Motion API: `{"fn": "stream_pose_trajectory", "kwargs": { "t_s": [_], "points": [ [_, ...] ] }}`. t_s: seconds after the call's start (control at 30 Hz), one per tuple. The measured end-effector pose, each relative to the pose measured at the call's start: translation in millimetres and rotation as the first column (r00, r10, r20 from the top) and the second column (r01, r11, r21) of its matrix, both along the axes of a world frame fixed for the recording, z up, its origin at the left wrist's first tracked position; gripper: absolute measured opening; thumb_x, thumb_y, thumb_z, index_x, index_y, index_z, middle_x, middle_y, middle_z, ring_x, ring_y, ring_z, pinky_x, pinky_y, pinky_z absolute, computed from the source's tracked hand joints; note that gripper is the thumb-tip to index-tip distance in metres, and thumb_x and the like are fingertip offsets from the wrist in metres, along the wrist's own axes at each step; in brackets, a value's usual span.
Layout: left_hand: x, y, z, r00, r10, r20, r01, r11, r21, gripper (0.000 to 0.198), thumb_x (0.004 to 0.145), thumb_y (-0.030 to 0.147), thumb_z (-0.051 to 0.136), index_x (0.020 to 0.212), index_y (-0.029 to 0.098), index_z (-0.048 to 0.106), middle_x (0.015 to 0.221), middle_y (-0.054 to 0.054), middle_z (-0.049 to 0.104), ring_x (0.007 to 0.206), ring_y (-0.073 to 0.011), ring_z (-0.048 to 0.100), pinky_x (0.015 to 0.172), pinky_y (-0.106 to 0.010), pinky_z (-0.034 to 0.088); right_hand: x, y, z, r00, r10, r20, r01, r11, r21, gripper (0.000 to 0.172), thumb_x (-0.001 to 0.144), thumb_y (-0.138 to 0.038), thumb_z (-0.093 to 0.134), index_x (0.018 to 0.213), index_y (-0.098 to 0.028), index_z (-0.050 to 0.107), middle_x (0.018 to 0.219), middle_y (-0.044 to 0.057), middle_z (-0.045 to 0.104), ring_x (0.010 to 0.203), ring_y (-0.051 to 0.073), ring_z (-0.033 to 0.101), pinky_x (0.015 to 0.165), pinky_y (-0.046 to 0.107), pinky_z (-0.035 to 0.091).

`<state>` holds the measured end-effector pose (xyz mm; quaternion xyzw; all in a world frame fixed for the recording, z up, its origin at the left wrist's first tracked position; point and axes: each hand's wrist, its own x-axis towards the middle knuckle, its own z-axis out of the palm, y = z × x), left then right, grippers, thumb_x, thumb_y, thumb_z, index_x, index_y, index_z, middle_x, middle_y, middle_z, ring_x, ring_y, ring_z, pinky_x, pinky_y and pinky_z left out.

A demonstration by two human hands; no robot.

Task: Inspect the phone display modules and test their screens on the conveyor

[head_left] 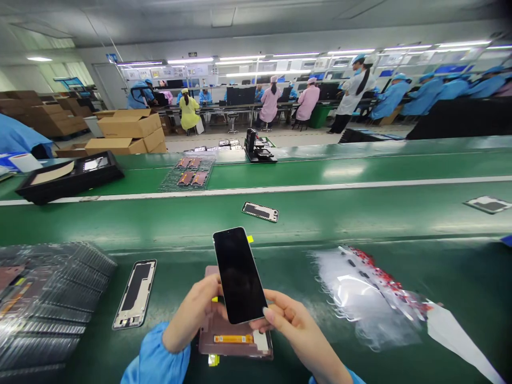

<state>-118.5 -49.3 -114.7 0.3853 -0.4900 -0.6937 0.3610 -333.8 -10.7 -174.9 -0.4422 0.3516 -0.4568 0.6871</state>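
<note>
Left hand [191,314] and right hand [296,333] clamp a smartphone [239,275] by its edges, green conveyor belt [360,213] open beyond.

A silver-rimmed black smartphone [239,275] tilts, glass face up, pinched between the left hand [191,314] and right hand [298,333] above the bench [452,341].

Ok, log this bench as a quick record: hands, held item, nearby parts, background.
left hand: gripping the phone's lower left edge
right hand: pinching its lower right corner
held item: black-screened smartphone, screen up, tilted
under hands: flat panel with orange strip
nearby: phone frame, stacked clear plastic trays, clear plastic bag
surface: green conveyor belt
background: co-workers in blue smocks
</note>
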Motion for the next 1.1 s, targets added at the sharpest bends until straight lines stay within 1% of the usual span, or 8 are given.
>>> {"fn": "stream_pose_trajectory", "kwargs": {
  "t_s": [0.13,0.27,0.4,0.57,0.83,0.97,1.03,1.1],
  "points": [
    [-5,16,-14.9,0.968,-0.032,0.248,0.041,0.999,-0.031,0.051,0.073,0.062,0.073,0.079,0.012,0.072,0.072,-0.003,0.064,0.050,-0.0077,0.051,0.052,-0.021,0.043,0,-1,-5.7,0.996,-0.091,-0.014,0.091,0.996,-0.003,0.050,0.089,-0.054,0.067,0.122,-0.017,0.062,0.087,0.010,0.077,0.084,0.025,0.074,0.083,0.039,0.055],
    [-11,22,-20.8,0.942,0.084,0.326,-0.071,0.996,-0.051,0.059,0.069,0.070,0.070,0.058,0.013,0.059,0.060,0.000,0.057,0.046,-0.0078,0.049,0.049,-0.021,0.038,2,0,-1.1,0.993,-0.119,0.016,0.119,0.993,0.025,0.051,0.088,-0.054,0.069,0.122,-0.018,0.064,0.088,0.010,0.077,0.084,0.025,0.074,0.083,0.038,0.055],
    [-13,19,-18.9,0.938,0.116,0.327,-0.104,0.993,-0.052,0.060,0.068,0.072,0.070,0.057,0.014,0.059,0.059,-0.001,0.058,0.050,-0.0104,0.055,0.054,-0.022,0.041,5,0,7.5,0.987,-0.139,0.081,0.132,0.988,0.085,0.053,0.085,-0.060,0.069,0.119,-0.019,0.068,0.094,0.009,0.077,0.083,0.025,0.074,0.078,0.036,0.057],
    [-10,18,-16.2,0.955,0.078,0.285,-0.074,0.997,-0.024,0.058,0.070,0.069,0.070,0.057,0.013,0.062,0.058,-0.001,0.059,0.051,-0.0110,0.056,0.056,-0.023,0.042,4,1,14.5,0.979,-0.141,0.144,0.123,0.984,0.128,0.056,0.084,-0.062,0.068,0.119,-0.018,0.071,0.086,0.010,0.077,0.082,0.026,0.075,0.075,0.035,0.055],
    [-4,17,-24.0,0.966,-0.004,0.260,0.007,1.000,-0.013,0.050,0.077,0.061,0.070,0.062,0.013,0.071,0.060,-0.003,0.065,0.055,-0.0120,0.058,0.060,-0.023,0.044,1,1,16.2,0.979,-0.115,0.169,0.101,0.991,0.089,0.051,0.086,-0.060,0.066,0.118,-0.020,0.072,0.082,0.008,0.077,0.078,0.023,0.074,0.076,0.034,0.055],
    [-3,14,-24.0,0.959,-0.049,0.278,0.054,0.998,-0.010,0.053,0.077,0.064,0.068,0.061,0.014,0.074,0.058,-0.004,0.066,0.055,-0.0127,0.057,0.061,-0.025,0.045,0,-1,10.9,0.992,-0.110,0.064,0.110,0.994,0.008,0.051,0.088,-0.057,0.066,0.122,-0.019,0.068,0.089,0.008,0.077,0.079,0.023,0.074,0.078,0.036,0.057],
    [0,10,-19.3,0.961,-0.124,0.248,0.130,0.991,-0.009,0.050,0.077,0.063,0.069,0.070,0.014,0.077,0.069,-0.007,0.071,0.065,-0.0160,0.063,0.068,-0.027,0.049,0,-3,8.9,0.994,-0.107,-0.013,0.107,0.994,-0.030,0.051,0.088,-0.055,0.067,0.123,-0.018,0.067,0.087,0.008,0.077,0.078,0.024,0.074,0.075,0.037,0.058],
    [6,2,-10.2,0.978,-0.158,0.135,0.161,0.987,-0.016,0.055,0.071,0.064,0.074,0.099,0.017,0.078,0.093,-0.010,0.075,0.086,-0.0225,0.067,0.080,-0.031,0.052,1,-6,8.6,0.995,-0.083,-0.054,0.081,0.996,-0.048,0.050,0.089,-0.056,0.065,0.121,-0.017,0.068,0.081,0.008,0.076,0.076,0.024,0.074,0.069,0.035,0.058]
  ]
}}
